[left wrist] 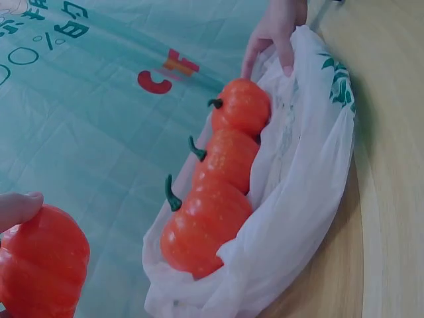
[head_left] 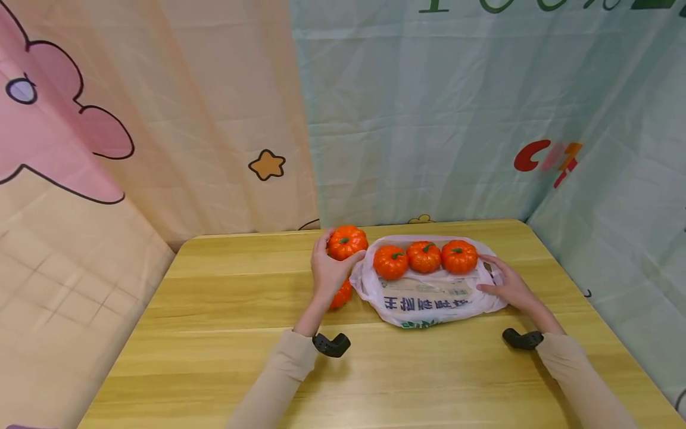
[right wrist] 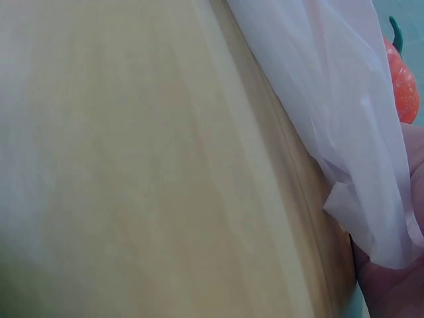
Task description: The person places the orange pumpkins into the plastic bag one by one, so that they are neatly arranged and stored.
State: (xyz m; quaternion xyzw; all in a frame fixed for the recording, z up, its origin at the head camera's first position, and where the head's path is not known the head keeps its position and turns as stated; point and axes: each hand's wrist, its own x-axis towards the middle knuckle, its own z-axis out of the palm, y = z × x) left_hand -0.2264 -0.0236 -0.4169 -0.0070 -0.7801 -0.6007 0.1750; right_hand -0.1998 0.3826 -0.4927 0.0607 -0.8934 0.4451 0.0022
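Note:
My left hand (head_left: 329, 268) grips a small orange toy pumpkin (head_left: 347, 241) with a green stem, just left of a white plastic bag (head_left: 370, 283). In the left wrist view that held pumpkin (left wrist: 46, 262) shows at the lower left, under the thumb. Three more pumpkins (head_left: 424, 257) sit in a row in the bag's open mouth. Another pumpkin (head_left: 341, 294) lies on the table, partly hidden by my left hand. At the bag's right end my right hand (head_left: 509, 286) holds the rim, thumb and fingers spread apart; the plastic (right wrist: 358, 152) drapes against the palm.
The light wooden table (head_left: 214, 357) ends at a printed cloth backdrop (head_left: 418, 131) close behind the bag. More cloth (head_left: 632, 208) hangs along the right side. Black wrist devices (head_left: 331, 345) sit on both forearms.

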